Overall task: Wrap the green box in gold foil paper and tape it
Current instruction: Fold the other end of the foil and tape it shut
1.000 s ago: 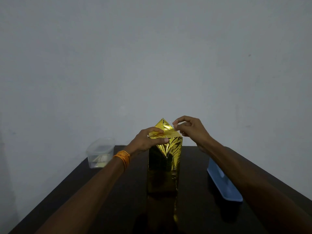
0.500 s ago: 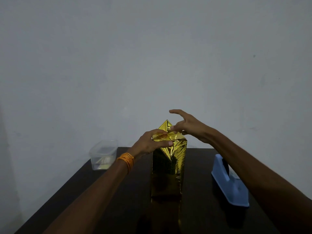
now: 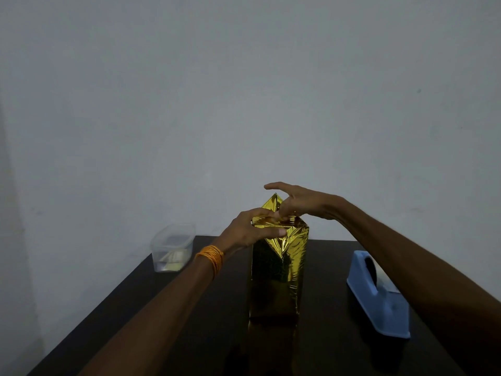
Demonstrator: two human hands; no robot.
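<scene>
Right hand (image 3: 301,203) has come down onto the foil flaps, index finger stretched out, other fingers pressing the top fold. Left hand (image 3: 250,230) pinches the near flap. Gold-wrapped box (image 3: 278,275) stands upright, centre frame, on the tabletop (image 3: 189,335); blue tape dispenser (image 3: 379,299) lower right.

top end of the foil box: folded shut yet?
Partly. Front flap is folded down; the back flap still stands up, pointed, on the upright box.

Box (image 3: 276,280) between container (image 3: 172,248), dispenser (image 3: 379,297)
</scene>
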